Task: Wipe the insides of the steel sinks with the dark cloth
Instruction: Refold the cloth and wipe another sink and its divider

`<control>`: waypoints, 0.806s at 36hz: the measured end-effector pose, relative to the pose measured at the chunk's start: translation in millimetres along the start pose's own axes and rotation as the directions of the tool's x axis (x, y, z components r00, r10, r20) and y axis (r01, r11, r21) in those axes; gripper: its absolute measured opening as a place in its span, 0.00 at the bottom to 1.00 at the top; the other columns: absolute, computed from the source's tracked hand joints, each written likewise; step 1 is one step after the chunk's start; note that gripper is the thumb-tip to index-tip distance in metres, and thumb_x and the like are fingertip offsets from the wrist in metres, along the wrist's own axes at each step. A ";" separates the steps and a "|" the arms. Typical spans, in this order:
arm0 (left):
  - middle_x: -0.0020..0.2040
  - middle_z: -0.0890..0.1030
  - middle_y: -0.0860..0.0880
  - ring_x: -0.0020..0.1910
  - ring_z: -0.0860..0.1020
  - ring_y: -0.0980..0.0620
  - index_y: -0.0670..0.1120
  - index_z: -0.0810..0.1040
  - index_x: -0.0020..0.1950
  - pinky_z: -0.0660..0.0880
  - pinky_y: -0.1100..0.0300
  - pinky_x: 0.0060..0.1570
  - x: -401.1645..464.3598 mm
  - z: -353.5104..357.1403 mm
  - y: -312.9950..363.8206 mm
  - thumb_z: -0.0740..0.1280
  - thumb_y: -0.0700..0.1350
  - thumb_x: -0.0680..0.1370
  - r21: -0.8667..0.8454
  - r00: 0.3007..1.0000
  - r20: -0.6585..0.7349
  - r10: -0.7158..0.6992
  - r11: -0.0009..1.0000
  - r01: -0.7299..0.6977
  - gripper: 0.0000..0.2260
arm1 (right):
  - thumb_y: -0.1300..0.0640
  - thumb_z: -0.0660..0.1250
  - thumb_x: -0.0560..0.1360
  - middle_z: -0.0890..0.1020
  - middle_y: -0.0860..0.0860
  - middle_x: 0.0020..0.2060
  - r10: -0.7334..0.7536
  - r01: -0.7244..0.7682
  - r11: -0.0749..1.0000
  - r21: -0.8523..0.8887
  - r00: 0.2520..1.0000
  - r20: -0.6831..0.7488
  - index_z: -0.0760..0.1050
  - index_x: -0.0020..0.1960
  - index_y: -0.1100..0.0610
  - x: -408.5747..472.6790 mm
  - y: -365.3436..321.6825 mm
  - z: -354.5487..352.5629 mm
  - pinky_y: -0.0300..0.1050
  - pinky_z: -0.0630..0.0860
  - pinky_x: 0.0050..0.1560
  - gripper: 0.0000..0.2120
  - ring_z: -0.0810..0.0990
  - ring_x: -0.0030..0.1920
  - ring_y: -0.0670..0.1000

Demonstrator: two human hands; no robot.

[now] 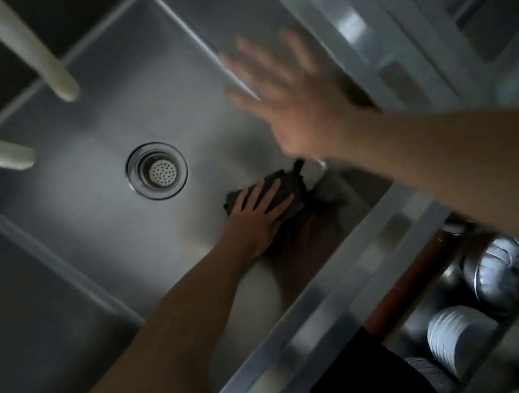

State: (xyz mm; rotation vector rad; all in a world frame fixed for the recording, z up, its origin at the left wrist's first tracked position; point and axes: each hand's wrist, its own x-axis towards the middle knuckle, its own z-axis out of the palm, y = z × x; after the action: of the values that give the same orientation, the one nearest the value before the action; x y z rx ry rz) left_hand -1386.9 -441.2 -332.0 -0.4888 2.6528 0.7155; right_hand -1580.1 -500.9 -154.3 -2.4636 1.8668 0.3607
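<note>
Left hand point(256, 218) presses the dark cloth point(279, 193) flat-fingered on the sink point(103, 219) floor; right hand point(291, 104) hovers open, empty; firm overlapping strokes toward the corner would serve best.

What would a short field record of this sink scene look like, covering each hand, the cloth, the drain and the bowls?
left hand: fingers spread flat, pressing the dark cloth
dark cloth: on the sink floor near the right wall
right hand: open, blurred, raised above the basin, holding nothing
sink: steel basin being wiped
drain: round strainer, left of the cloth
bowls: stacked below the counter, lower right
</note>
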 end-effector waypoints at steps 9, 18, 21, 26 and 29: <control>0.74 0.69 0.41 0.72 0.68 0.34 0.54 0.70 0.74 0.66 0.34 0.68 -172.8 45.6 -79.2 0.56 0.56 0.79 0.107 0.992 0.030 -0.120 0.987 0.116 0.23 | 0.53 0.63 0.78 0.74 0.57 0.70 -0.055 -0.501 0.785 0.364 0.529 0.847 0.70 0.71 0.54 -24.5 -136.9 71.0 0.49 0.72 0.65 0.22 0.74 0.67 0.60; 0.76 0.27 0.52 0.78 0.33 0.44 0.65 0.30 0.74 0.35 0.43 0.74 -189.4 67.7 -78.8 0.47 0.67 0.80 -0.107 0.750 0.156 -0.643 0.743 0.660 0.31 | 0.53 0.64 0.78 0.80 0.56 0.62 0.219 -0.683 0.547 0.484 0.675 0.705 0.77 0.63 0.54 -26.2 -124.9 74.9 0.42 0.68 0.52 0.15 0.77 0.62 0.58; 0.78 0.29 0.51 0.78 0.33 0.44 0.65 0.32 0.76 0.38 0.42 0.74 -180.6 58.9 -67.9 0.46 0.66 0.80 -0.290 0.554 0.183 -0.812 0.494 0.820 0.30 | 0.54 0.63 0.79 0.80 0.57 0.62 0.128 -0.652 0.589 0.478 0.659 0.741 0.79 0.62 0.55 -28.7 -131.5 73.9 0.42 0.68 0.51 0.14 0.77 0.61 0.58; 0.77 0.26 0.49 0.77 0.31 0.39 0.63 0.30 0.76 0.37 0.38 0.74 -159.9 41.4 -48.0 0.52 0.68 0.78 -0.471 0.285 0.423 -0.860 0.059 0.880 0.37 | 0.55 0.62 0.79 0.80 0.57 0.62 0.095 -0.626 0.600 0.499 0.675 0.732 0.79 0.62 0.56 -23.8 -135.7 70.9 0.42 0.69 0.52 0.14 0.77 0.61 0.59; 0.77 0.26 0.44 0.77 0.34 0.33 0.59 0.29 0.77 0.39 0.36 0.73 -154.7 40.2 -38.7 0.57 0.73 0.73 -0.478 0.162 0.627 -0.762 -0.212 0.853 0.46 | 0.54 0.62 0.79 0.79 0.58 0.62 0.104 -0.638 0.574 0.513 0.678 0.728 0.79 0.61 0.57 -18.4 -135.0 71.0 0.44 0.71 0.56 0.14 0.77 0.61 0.59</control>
State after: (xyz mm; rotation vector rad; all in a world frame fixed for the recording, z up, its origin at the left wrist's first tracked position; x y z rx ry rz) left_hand -1225.2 -414.9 -316.6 -2.1137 0.9697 1.2601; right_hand -1467.9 -434.1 -235.3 -1.1387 1.7231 0.2893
